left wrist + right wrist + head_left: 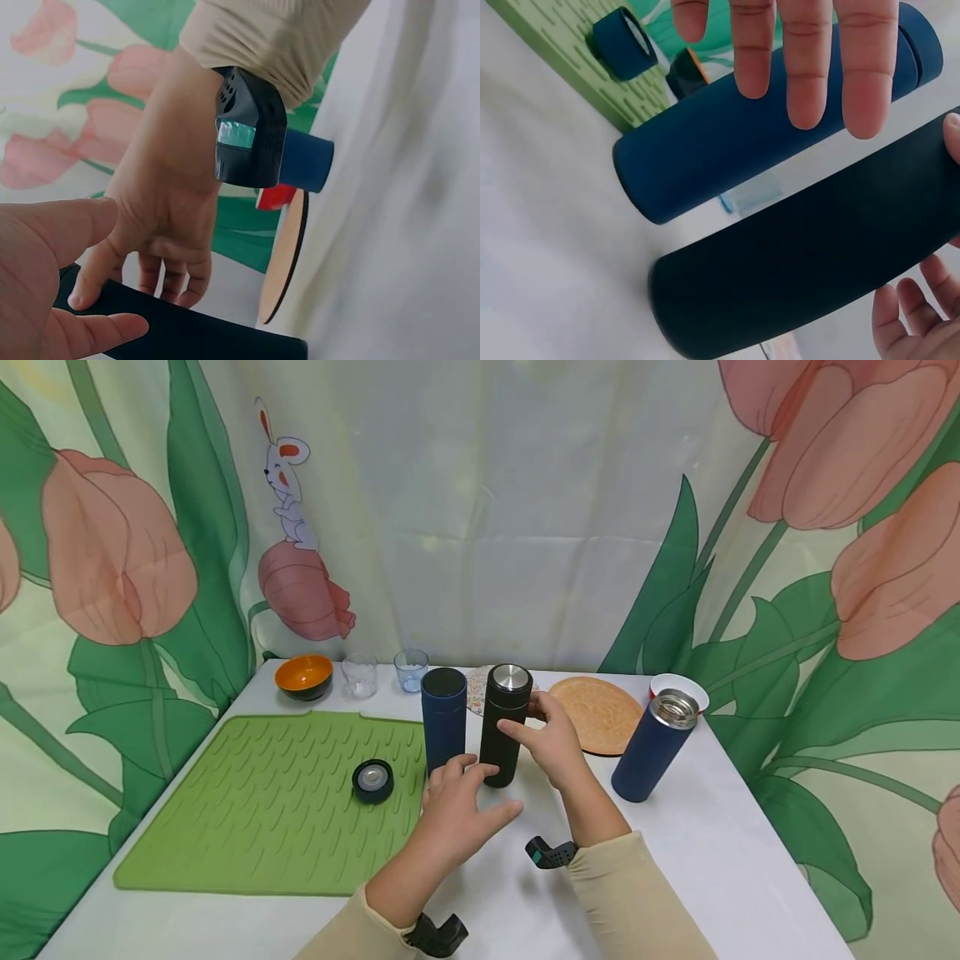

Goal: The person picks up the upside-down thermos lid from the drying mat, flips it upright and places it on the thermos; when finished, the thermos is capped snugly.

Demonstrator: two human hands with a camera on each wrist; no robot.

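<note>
A black thermos bottle (507, 727) with a steel-topped lid stands upright. My right hand (553, 739) holds it near the top, thumb on the front and fingers round the far right side. My left hand (459, 810) is spread in front of it, and its straight fingers (807, 67) pass before a blue thermos bottle (444, 718) with its lid on. Whether they touch that bottle I cannot tell. Further right is a second blue thermos bottle (651, 747), lidless, its steel mouth showing. A dark round lid (372, 781) lies underside up on the green mat (262, 810).
Along the back are an orange bowl (303, 675), a clear glass (361, 678), a bluish glass (411, 670), and a partly hidden patterned disc (476, 689). A round wooden board (600, 714) and a white-and-red bowl (681, 687) stand at the back right.
</note>
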